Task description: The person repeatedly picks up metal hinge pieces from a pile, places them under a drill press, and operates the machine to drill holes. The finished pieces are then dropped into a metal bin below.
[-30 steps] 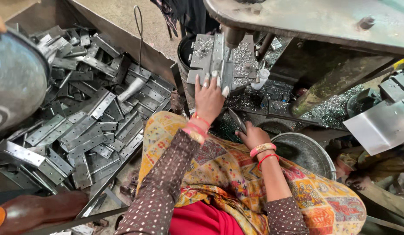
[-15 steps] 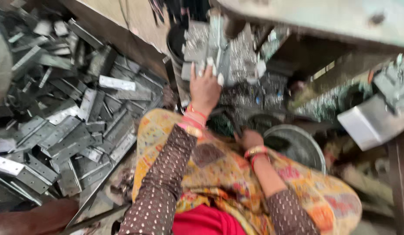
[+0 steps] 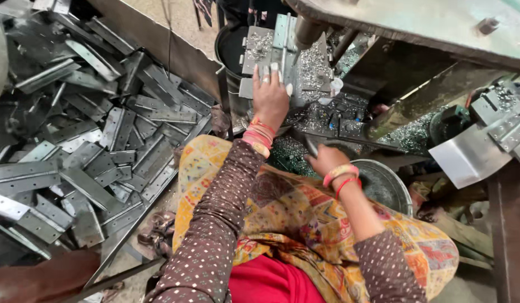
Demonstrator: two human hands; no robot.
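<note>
From the head view, your left hand [image 3: 269, 98] reaches forward and lies flat on a grey metal plate [image 3: 282, 39] that sits on the work block [image 3: 313, 67] under the drill spindle [image 3: 306, 31]. The grip here is open, fingers [image 3: 264, 73] spread and pressing down on the plate rather than wrapped around it. The plate and the block around it are dusted with bright metal shavings [image 3: 321, 59].

Your right hand [image 3: 326, 160] is lower and nearer your body, curled closed around a dark lever handle [image 3: 349, 140] — the bar runs off to the right below the machine body [image 3: 417, 28]. How tightly the grip closes on it you cannot tell from here, but the fingers do wrap the bar. Both wrists carry pink and red bangles [image 3: 259, 133], and your sleeves are brown with small dots.

Just beside the right hand, to its right and slightly below, stands a round metal bowl [image 3: 397, 185], its rim showing over your patterned yellow shawl [image 3: 304, 219].

To your left, well apart from both hands, a big heap of flat grey metal strips [image 3: 91, 129] lies in an open tray, bounded by a slanting metal wall [image 3: 159, 45]. At the right edge a bent shiny sheet [image 3: 467, 160] sticks out below more grey parts [image 3: 504, 118].
</note>
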